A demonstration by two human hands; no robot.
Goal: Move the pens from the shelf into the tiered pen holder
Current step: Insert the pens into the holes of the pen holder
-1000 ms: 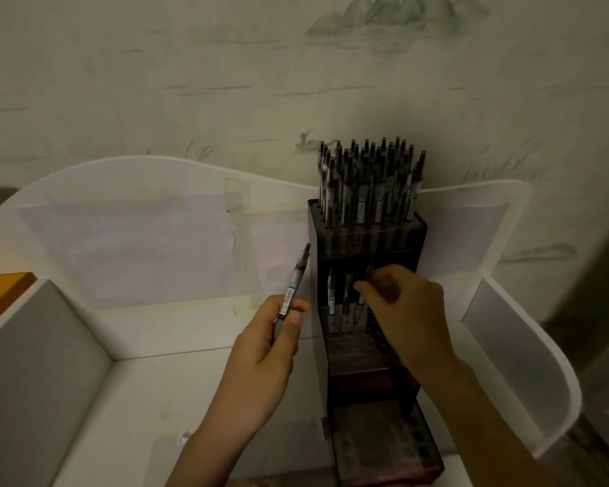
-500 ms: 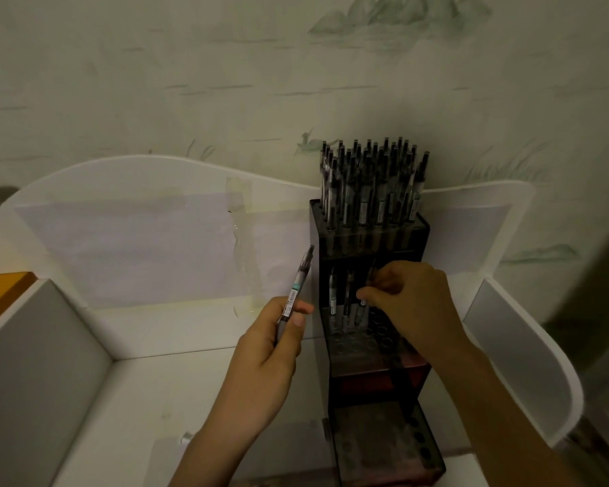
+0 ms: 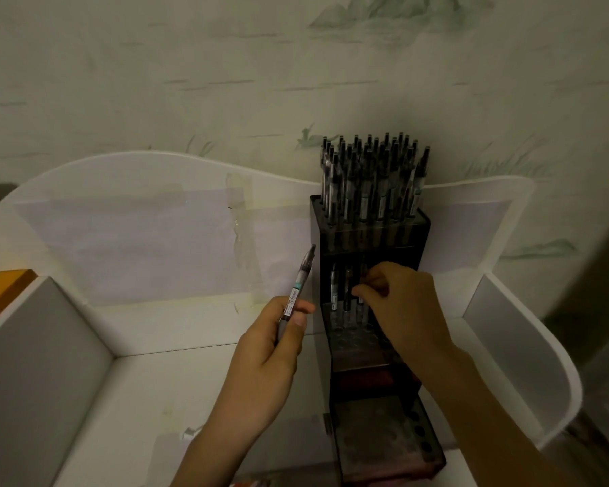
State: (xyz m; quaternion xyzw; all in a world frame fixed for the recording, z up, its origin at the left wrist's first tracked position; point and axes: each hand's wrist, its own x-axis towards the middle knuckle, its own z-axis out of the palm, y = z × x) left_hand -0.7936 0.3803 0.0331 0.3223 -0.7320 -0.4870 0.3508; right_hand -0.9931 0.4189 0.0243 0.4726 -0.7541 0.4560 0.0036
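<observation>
A dark tiered pen holder (image 3: 373,349) stands on the white shelf (image 3: 162,391) against the wall. Its top tier is packed with several black pens (image 3: 373,177). A few pens (image 3: 341,290) stand in the second tier. My right hand (image 3: 398,304) reaches into that second tier and pinches a pen there, which its fingers mostly hide. My left hand (image 3: 275,349) holds a single clear pen (image 3: 297,290) upright and tilted right, just left of the holder. The lowest tier (image 3: 384,441) shows open holes.
The shelf has a curved white back panel (image 3: 138,219) with taped paper, a grey divider (image 3: 39,363) at the left and a white side wall (image 3: 521,353) at the right. An orange edge (image 3: 0,290) shows at far left. Patterned wallpaper is behind.
My right hand has pushed slightly deeper and lower into the second tier. My left hand with its pen has stayed almost in place.
</observation>
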